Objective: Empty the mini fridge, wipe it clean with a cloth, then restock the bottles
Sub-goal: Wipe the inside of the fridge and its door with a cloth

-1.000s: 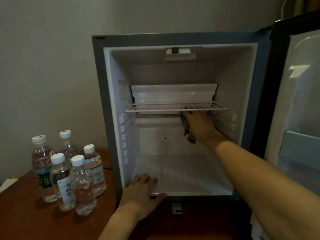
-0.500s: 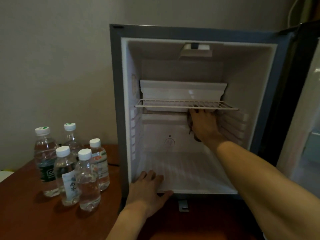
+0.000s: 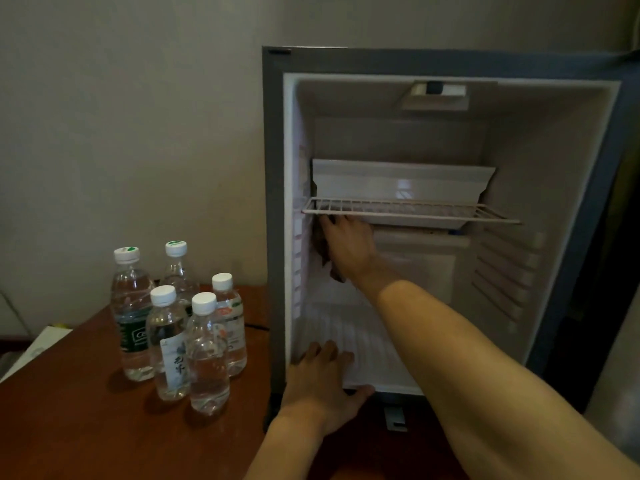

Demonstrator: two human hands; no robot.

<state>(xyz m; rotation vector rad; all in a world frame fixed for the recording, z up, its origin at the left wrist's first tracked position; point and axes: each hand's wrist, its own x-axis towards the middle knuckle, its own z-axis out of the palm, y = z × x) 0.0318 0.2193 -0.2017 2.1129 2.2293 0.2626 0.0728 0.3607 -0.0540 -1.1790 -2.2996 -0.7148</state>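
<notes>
The mini fridge point(image 3: 273, 202) stands open, grey outside and white inside, with nothing on its wire shelf point(image 3: 408, 210). A dark cloth point(image 3: 323, 249) is bunched under the right hand point(image 3: 348, 245), just below the shelf at the left inner wall. Five clear, white-capped bottles point(image 3: 180, 327) stand upright in a cluster on the worktop, left of the left hand point(image 3: 320, 386).

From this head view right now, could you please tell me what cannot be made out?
- Cloth: mostly hidden behind the right hand.
- Fridge door: cut off by the right edge.
- Rear bottle: label hidden by the nearer bottles.
- Bottle label print: too small and blurred.
</notes>
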